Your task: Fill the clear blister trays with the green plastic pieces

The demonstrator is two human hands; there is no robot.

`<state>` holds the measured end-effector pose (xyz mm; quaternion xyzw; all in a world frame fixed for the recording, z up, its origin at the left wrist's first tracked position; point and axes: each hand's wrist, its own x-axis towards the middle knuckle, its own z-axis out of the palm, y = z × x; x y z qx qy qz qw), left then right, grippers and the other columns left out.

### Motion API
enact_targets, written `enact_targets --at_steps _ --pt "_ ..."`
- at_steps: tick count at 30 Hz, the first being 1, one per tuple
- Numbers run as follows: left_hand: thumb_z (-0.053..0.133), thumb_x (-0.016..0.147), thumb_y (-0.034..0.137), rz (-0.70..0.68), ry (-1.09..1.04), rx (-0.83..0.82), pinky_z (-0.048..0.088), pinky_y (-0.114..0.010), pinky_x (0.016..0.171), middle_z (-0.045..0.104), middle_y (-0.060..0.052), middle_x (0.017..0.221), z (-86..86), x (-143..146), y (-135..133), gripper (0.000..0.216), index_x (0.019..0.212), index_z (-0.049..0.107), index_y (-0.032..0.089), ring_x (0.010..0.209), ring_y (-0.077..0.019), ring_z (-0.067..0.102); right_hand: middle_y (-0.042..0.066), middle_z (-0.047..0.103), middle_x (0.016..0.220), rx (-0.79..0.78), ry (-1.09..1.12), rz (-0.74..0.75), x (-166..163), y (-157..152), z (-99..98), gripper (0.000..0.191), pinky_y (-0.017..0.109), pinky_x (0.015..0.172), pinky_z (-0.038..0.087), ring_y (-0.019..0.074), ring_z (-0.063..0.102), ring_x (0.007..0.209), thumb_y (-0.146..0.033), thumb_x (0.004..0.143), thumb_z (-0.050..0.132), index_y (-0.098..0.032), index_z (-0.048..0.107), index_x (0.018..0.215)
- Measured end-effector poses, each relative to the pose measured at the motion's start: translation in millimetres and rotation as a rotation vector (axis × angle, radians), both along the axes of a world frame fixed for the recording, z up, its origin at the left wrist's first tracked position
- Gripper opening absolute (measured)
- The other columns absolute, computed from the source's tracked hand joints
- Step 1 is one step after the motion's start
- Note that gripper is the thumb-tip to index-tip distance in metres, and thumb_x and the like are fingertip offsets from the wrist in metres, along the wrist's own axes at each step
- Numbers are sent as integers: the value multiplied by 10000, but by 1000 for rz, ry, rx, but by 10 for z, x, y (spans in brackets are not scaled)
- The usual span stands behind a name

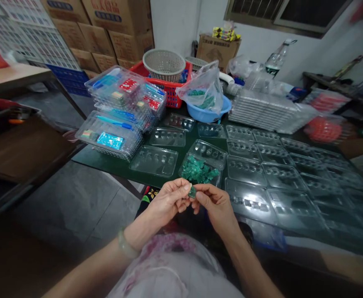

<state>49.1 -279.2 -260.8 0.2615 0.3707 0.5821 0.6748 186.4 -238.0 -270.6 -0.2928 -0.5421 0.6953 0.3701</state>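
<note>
- While the two hands work close to the body, the green piece (192,192) sits between their fingertips, near the close edge of the tabletop (91,159).
- The left hand (173,199) has its thumb pressed down on the piece and the other fingers curled beneath; it is nearly closed.
- The right hand (215,202) meets it from the other side, thumb and forefinger drawn together at the piece's edge, the rest loosely bent.
- To my eye the fingers are working the piece over; whether they fold it, part it or just turn it, I cannot tell from where I stand.
- For that, I'd let the left thumb be the anchor and give the right fingertips the fine movement; a light pinch should do, since a hard one might bend or flick away something so small.
- The pile (197,169) lies just beyond the fingers in a clear tray (209,151), handily placed, so working near it makes sense: a dropped piece would not go far.
- More trays (246,170) lie in rows to the right; sleeves or forearms swung wide could nudge them, so elbows are best held in.
</note>
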Motion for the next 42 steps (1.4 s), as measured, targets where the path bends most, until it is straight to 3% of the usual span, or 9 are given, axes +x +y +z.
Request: enact_targets --at_steps 4,10,16,20,25,30,33,38,42 --pt "571 770 291 21 85 28 256 -141 364 547 4 564 23 73 -46 175 765 491 135 426 -56 481 9 606 647 -16 51 -5 52 -44 21 160 237 463 462 120 550 552 -241 740 607 -173 626 884" --pt "533 796 320 143 312 127 287 -148 350 522 32 487 71 214 -174 180 770 482 150 369 -48 416 -27 563 572 8 33 -76 106 -152 45 141 205 419 426 93 507 483 -249 701 650 -173 600 808" --pt "569 770 304 71 376 152 347 -166 380 560 8 524 79 195 -249 183 789 521 129 406 -66 464 -36 549 549 39 -57 -94 159 -189 74 151 175 395 385 73 474 456 -270 676 668 -165 588 750" --pt "642 706 267 104 493 148 389 -176 416 599 -13 563 73 105 -213 201 797 548 114 430 -73 498 -39 537 541 47 -122 -70 135 -140 88 174 167 370 357 73 457 444 -289 678 657 -165 585 776" --pt "683 652 256 264 600 116 442 -203 469 616 -24 582 42 44 -139 202 754 588 111 479 -96 531 -10 580 610 253 -262 -171 11 -110 103 94 190 482 406 92 508 527 -257 751 571 -167 590 731" --pt "622 709 273 240 642 143 446 -219 484 615 -35 594 40 -22 -79 157 719 615 116 494 -111 536 4 587 669 532 -326 -232 -92 -85 109 82 216 563 418 122 539 603 -188 770 511 -184 593 775" --pt "573 747 285 208 728 159 423 -210 471 601 -26 579 16 -76 -68 167 742 627 127 482 -109 526 -4 565 628 601 -386 -218 -136 -45 76 93 216 524 397 116 516 554 -175 774 489 -188 575 741" --pt "562 742 240 281 862 235 382 -183 470 536 12 541 -66 -118 -66 123 756 634 141 493 -90 485 -2 531 610 764 -516 -281 -214 2 3 105 230 521 367 115 490 536 -142 742 480 -183 565 696" --pt "533 735 184 266 778 187 387 -178 469 537 19 542 -68 -134 -68 99 773 611 136 487 -88 498 -10 534 600 738 -523 -251 -226 26 22 96 224 524 361 109 487 534 -131 719 489 -177 564 683"
